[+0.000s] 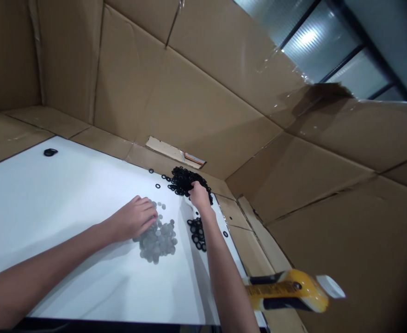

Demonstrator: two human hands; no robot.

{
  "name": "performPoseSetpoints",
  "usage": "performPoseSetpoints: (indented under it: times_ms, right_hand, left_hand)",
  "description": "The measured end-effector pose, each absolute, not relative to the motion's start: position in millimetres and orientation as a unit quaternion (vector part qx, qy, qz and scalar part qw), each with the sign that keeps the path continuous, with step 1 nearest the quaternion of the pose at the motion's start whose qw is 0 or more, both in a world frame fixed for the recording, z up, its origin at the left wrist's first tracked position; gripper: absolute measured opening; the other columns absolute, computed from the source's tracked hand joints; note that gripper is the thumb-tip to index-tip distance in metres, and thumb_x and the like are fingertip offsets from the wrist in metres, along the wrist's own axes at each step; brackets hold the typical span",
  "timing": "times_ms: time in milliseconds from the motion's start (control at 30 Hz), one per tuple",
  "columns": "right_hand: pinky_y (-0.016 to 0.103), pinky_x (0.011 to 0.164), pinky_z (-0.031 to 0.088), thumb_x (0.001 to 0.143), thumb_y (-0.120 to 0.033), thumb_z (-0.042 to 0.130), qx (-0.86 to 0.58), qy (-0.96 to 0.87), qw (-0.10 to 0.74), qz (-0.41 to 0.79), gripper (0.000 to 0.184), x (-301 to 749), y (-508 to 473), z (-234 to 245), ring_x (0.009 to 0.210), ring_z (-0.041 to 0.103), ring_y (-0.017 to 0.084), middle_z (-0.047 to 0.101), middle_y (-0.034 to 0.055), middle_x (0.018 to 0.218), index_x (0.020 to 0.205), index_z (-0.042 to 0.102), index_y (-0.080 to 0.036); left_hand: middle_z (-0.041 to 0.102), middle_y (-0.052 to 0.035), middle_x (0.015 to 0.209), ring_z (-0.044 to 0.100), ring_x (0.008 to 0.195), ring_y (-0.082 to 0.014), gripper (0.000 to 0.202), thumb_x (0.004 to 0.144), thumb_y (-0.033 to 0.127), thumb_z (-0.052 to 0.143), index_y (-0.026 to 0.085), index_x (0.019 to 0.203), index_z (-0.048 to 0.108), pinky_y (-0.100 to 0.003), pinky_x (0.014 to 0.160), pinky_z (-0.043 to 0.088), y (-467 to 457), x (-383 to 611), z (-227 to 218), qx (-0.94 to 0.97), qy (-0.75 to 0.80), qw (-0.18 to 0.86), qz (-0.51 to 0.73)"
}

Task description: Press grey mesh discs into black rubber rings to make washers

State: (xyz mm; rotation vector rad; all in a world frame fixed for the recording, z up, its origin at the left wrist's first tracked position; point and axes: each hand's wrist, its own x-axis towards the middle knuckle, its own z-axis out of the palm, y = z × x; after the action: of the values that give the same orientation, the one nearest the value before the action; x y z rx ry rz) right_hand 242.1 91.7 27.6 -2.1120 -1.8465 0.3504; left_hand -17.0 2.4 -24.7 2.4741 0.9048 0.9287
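My left hand (136,218) rests at the upper left edge of a pile of small translucent discs (158,243), with its fingers curled together. Whatever those fingertips hold, if anything, is hidden. Over a heap of black rings (182,179) at the far edge of the white board, my right hand (200,198) has its fingers closed in a pinch. Anything in that pinch is too small to make out. Beside my right forearm lies a smaller group of black rings with pale centres (197,233), partly covered by the arm.
A white board (85,194) forms the work surface, with cardboard walls (189,92) around it. A black object (50,152) lies at its far left corner. A yellow and black handled thing with a white end (300,289) juts out at the right edge. Stray rings (158,186) lie about.
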Motion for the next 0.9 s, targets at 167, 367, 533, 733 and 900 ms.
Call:
performPoseSetpoints:
  times_ms: [167, 367, 533, 733, 900]
  right_hand:
    - [0.027, 0.071, 0.052, 0.09, -0.024, 0.057, -0.613, -0.705, 0.231, 0.27, 0.018, 203.5, 44.9, 38.6, 0.08, 0.066, 0.016, 0.073, 0.0052, 0.088, 0.099, 0.069, -0.014]
    - [0.027, 0.075, 0.05, 0.092, -0.031, 0.052, -0.527, -0.733, 0.278, 0.327, 0.024, 164.7, 7.0, 21.9, 0.083, 0.066, 0.016, 0.073, 0.0055, 0.093, 0.104, 0.067, -0.016]
    - [0.032, 0.078, 0.046, 0.08, -0.028, 0.07, -0.542, -0.753, 0.22, 0.301, 0.017, 168.7, -0.4, 4.9, 0.08, 0.063, 0.018, 0.071, 0.0028, 0.091, 0.096, 0.069, -0.021]
    - [0.029, 0.071, 0.043, 0.075, -0.013, 0.071, -0.556, -0.763, 0.168, 0.285, 0.012, 157.9, -12.0, -6.3, 0.08, 0.063, 0.02, 0.069, 0.0006, 0.082, 0.08, 0.069, -0.023]
    - [0.032, 0.073, 0.045, 0.082, -0.012, 0.062, -0.573, -0.738, 0.191, 0.301, 0.015, 164.9, -9.8, 0.8, 0.077, 0.066, 0.02, 0.073, 0.0008, 0.079, 0.077, 0.071, -0.023]
  left_hand:
    - [0.072, -0.0064, 0.1, 0.067, 0.087, -0.0204, 0.03, 0.098, 0.043, 0.048, 0.02, 0.11, 0.065, -0.033, 0.077, 0.051, 0.6, -15.8, -12.4, 0.741, 0.409, 0.351, 0.4]
    - [0.067, 0.0001, 0.073, 0.063, 0.07, -0.0175, 0.03, 0.091, 0.048, 0.056, 0.02, 0.086, 0.064, -0.027, 0.062, 0.044, -0.6, -17.7, -4.2, 0.666, 0.416, 0.468, 0.405]
    - [0.062, 0.0023, 0.067, 0.058, 0.063, -0.016, 0.022, 0.091, 0.041, 0.055, 0.021, 0.083, 0.058, -0.027, 0.062, 0.043, 5.6, -22.6, -4.0, 0.621, 0.482, 0.407, 0.466]
    - [0.061, 0.003, 0.066, 0.058, 0.064, -0.0141, 0.022, 0.092, 0.041, 0.058, 0.021, 0.083, 0.057, -0.025, 0.064, 0.044, 5.6, -22.0, -4.9, 0.579, 0.498, 0.423, 0.488]
    - [0.06, 0.0041, 0.064, 0.053, 0.062, -0.0129, 0.021, 0.092, 0.041, 0.059, 0.022, 0.083, 0.058, -0.025, 0.062, 0.042, 2.9, -18.0, -6.4, 0.591, 0.514, 0.423, 0.456]
